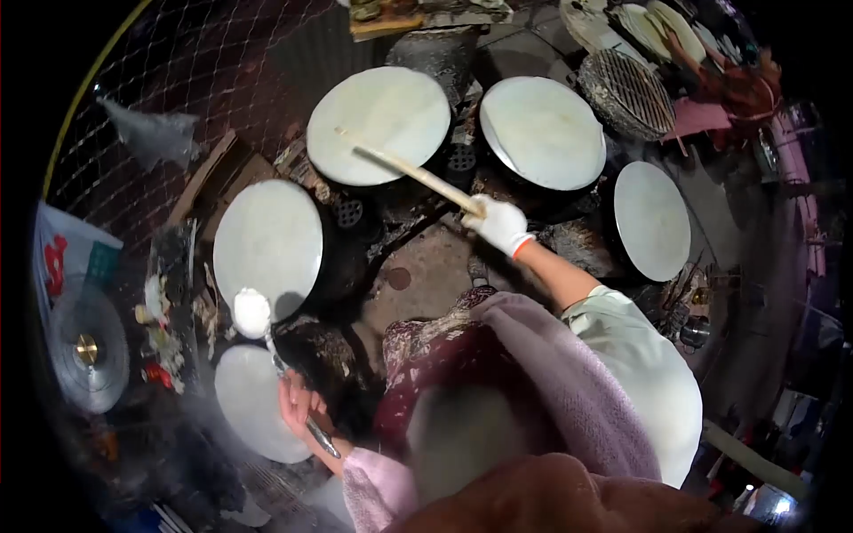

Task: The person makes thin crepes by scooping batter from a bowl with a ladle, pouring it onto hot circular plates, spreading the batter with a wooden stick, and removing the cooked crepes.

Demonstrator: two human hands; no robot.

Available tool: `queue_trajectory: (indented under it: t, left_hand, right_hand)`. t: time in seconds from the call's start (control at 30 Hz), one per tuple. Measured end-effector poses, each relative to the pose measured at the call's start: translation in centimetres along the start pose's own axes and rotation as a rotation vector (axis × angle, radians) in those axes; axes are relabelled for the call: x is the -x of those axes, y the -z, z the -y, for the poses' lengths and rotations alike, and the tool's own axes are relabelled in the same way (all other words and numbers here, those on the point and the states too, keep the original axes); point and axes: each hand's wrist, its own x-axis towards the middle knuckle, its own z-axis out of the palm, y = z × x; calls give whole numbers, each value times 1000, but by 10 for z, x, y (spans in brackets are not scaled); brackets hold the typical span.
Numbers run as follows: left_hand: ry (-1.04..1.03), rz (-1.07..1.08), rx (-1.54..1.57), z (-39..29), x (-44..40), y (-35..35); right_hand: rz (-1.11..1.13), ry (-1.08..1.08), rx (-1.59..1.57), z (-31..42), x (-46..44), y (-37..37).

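Ladle [279, 361] through closed left grip [302, 401], seemingly white-filled bowl [252, 314] beyond, right grip [499, 226] clasping stick [416, 175]

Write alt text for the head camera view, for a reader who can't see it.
A person's gloved right hand holds a stick over one of five round, white-topped pans arranged in a curve. The bare left hand holds a ladle heaped with something white over another.
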Motion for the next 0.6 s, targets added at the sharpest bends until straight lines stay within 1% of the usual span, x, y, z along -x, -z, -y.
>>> queue_trajectory:
  t: [0.03,0.07,0.1,0.13,0.2,0.27,0.3,0.33,0.37,0.4,0.43,0.47,0.5,0.53,0.57,0.6]
  left_hand:
    - [32,13,25,15,-17,-12]
    - [42,11,57,27,-50,-26]
    - [77,43,88,45,-66,-43]
    - [124,71,136,62,-83,-62]
    - [111,-27,150,94,-107,-92]
    - [192,-2,150,109,-132,-91]
    - [197,13,131,120,-154,-101]
    - [221,39,118,131,-166,-108]
    - [224,42,111,141,-176,-116]
    - [229,45,109,152,-185,-127]
    - [199,-69,17,160,-192,-140]
    - [209,4,56,168,-199,-147]
    - [207,-41,34,171,-207,-148]
    - [205,-89,11,172,-214,-150]
    - [183,-160,-5,176,-219,-158]
    - [201,-124,-19,176,-227,-156]
  right_hand:
    - [-136,3,20,-20,-15,14]
    - [-256,23,50,-28,-53,28]
    - [-363,16,78,-44,-62,36]
    - [-237,-84,39,-49,-74,55]
    - [-367,-69,41,-67,-97,63]
    - [-345,-70,68,-86,-119,62]
    - [-341,-52,79,-91,-151,57]
    - [-343,-54,87,-101,-162,53]
    - [-355,-7,111,-112,-169,49]
    - [-267,-51,113,-103,-160,71]
    - [-302,-10,123,-107,-159,76]
    - [-338,31,135,-104,-155,88]
    - [-386,20,177,-100,-150,102]
    - [-485,86,173,-105,-147,112]
    - [-512,112,160,-112,-147,122]
    - [-540,137,147,-118,-148,134]
